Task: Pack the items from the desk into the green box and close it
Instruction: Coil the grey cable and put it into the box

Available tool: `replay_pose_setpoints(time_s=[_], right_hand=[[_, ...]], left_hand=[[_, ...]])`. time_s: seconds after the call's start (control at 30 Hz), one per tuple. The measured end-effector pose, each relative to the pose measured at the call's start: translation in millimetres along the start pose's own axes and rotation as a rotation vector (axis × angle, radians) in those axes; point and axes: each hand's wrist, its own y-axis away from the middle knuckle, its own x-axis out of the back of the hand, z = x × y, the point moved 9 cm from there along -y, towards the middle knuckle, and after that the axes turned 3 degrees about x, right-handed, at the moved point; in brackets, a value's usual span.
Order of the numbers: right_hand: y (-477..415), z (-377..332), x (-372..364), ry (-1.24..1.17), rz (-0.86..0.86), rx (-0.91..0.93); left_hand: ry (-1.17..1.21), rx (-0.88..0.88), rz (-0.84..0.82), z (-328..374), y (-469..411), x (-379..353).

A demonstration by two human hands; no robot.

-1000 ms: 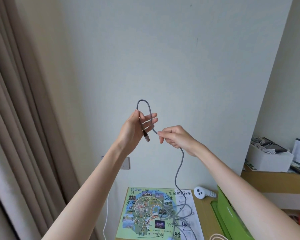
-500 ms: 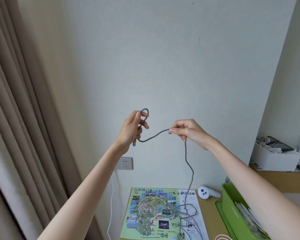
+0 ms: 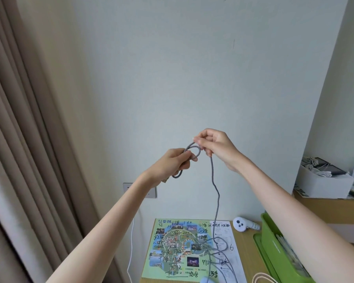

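Well, both hands are up at chest height in front of the pale wall, winding a long grey braided cable (image 3: 215, 193). The left hand (image 3: 170, 163) has its grip curled round a small coil of a loop or two, with what looks like the plug end poking out below the palm. The right hand (image 3: 214, 149), just beside it, pinches the cable between thumb and forefinger at the top of the loop. From that pinch the cable hangs straight down to the wooden worktop (image 3: 247, 256), where the slack lies in a loose tangle across a colourful printed map sheet (image 3: 172, 248).

The green plastic box (image 3: 273, 244) stands open at the right edge of the worktop, partly hidden by the right forearm, with papers showing inside. A small white handheld controller (image 3: 241, 224) lies between the map and the box.

To my eye the coiling has barely begun, and the tangle is the worry. If the slack is pulled up fast, the crossed strands could tighten into a knot, or drag the light map sheet along and nudge the controller. As the coil grows, the left grip may lose a loop, and a springy cable could uncoil in the box and foul the lid.
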Motion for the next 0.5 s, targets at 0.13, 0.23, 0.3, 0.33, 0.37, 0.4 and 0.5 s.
replay_pose_setpoints(time_s=[0.13,0.23,0.3,0.33,0.37,0.4,0.5], right_hand=[[11,30,-7,-0.126,-0.071,-0.149],[19,40,-11,-0.101,-0.081,-0.165],[21,39,-18,-0.113,-0.109,-0.165],[21,37,-22,-0.126,-0.127,-0.168],[21,34,-27,-0.138,-0.146,-0.174],[21,32,-32,-0.149,-0.165,-0.179],[21,27,-43,-0.174,-0.207,-0.197]], left_hand=[[0.095,-0.040,0.109,4,-1,17],[0.172,-0.058,0.243,3,-4,35],[0.175,-0.062,0.320,1,-5,41],[0.173,-0.056,0.350,0,-6,40],[0.180,-0.048,0.371,-2,-6,39],[0.196,-0.042,0.384,-3,-7,36],[0.295,-0.049,0.355,0,-9,28]])
